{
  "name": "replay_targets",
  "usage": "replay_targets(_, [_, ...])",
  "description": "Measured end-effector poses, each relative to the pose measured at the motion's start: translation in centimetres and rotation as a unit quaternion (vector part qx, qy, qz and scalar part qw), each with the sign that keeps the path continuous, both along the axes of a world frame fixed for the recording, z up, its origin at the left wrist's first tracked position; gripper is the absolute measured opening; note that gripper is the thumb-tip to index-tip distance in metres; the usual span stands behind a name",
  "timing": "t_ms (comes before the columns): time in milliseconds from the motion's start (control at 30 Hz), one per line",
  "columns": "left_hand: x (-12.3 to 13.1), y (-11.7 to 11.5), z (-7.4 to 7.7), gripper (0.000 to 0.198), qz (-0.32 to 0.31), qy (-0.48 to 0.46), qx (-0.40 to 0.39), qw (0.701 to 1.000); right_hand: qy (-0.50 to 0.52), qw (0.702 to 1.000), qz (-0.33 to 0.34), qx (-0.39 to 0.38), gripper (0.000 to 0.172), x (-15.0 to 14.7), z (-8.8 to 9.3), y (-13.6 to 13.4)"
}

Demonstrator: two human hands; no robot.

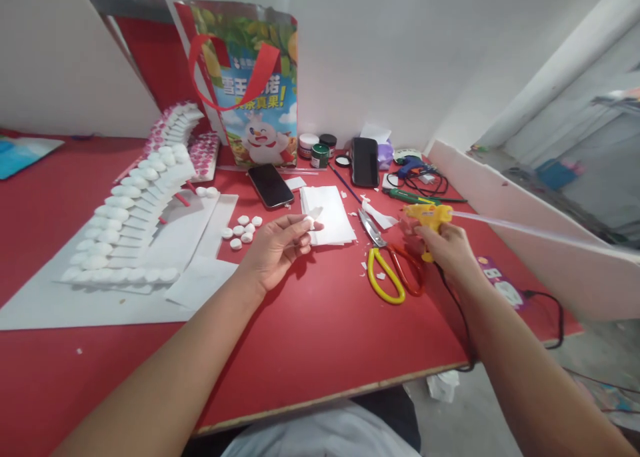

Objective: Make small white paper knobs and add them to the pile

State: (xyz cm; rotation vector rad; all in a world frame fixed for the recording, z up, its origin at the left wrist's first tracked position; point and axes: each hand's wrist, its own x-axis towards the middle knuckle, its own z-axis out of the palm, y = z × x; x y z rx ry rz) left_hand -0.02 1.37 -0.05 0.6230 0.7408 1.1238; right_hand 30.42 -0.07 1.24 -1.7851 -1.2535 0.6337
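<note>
Between the thumb and fingers of my left hand [280, 247] is a small white paper piece [311, 222], partly hidden by the fingertips. It is held over a stack of white paper sheets [330, 213]. My right hand [450, 247] grips a yellow glue gun [430, 213], its nozzle turned left and a long clear glue stick running out of its back. Several small white round pieces [243, 230] lie to the left of my left hand. Scissors [385, 260] with one yellow and one red handle rest between my hands.
At left, a curved white paper construction [135, 210] stands on white sheets. A printed bag [260, 97] leans at the back. Two phones [271, 185], paint jars [320, 153], a green screwdriver [410, 197], a blue glue gun [413, 167] and a power strip [503, 283] lie about.
</note>
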Motion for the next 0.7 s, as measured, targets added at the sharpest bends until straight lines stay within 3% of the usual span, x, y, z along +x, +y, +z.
replay_targets(100, [-0.2, 0.1, 0.1, 0.029, 0.010, 0.005, -0.006, 1.000, 0.126, 0.992, 0.013, 0.015, 0.023, -2.5, 2.7, -1.1])
replay_targets(233, [-0.3, 0.3, 0.0, 0.030, 0.033, 0.038, 0.009, 0.999, 0.193, 0.967, 0.168, 0.007, 0.020, -5.9, 5.0, -2.1])
replay_targets(333, [-0.3, 0.6, -0.2, 0.029, 0.058, 0.055, 0.019, 0.997, 0.213, 0.943, 0.254, -0.006, 0.021, -7.7, 4.2, -2.1])
replay_targets(433, [-0.4, 0.8, -0.5, 0.029, 0.070, 0.063, 0.030, 0.995, 0.224, 0.928, 0.296, -0.010, 0.022, -8.8, 2.3, -1.9])
replay_targets(567, [-0.5, 0.9, -0.5, 0.029, 0.067, 0.070, 0.037, 0.995, 0.237, 0.926, 0.295, 0.005, 0.020, -9.3, 0.6, -2.0])
replay_targets(700, [-0.7, 0.6, 0.0, 0.024, 0.034, 0.032, -0.009, 0.999, 0.248, 0.926, 0.283, 0.017, 0.021, -9.2, 0.7, -1.9])
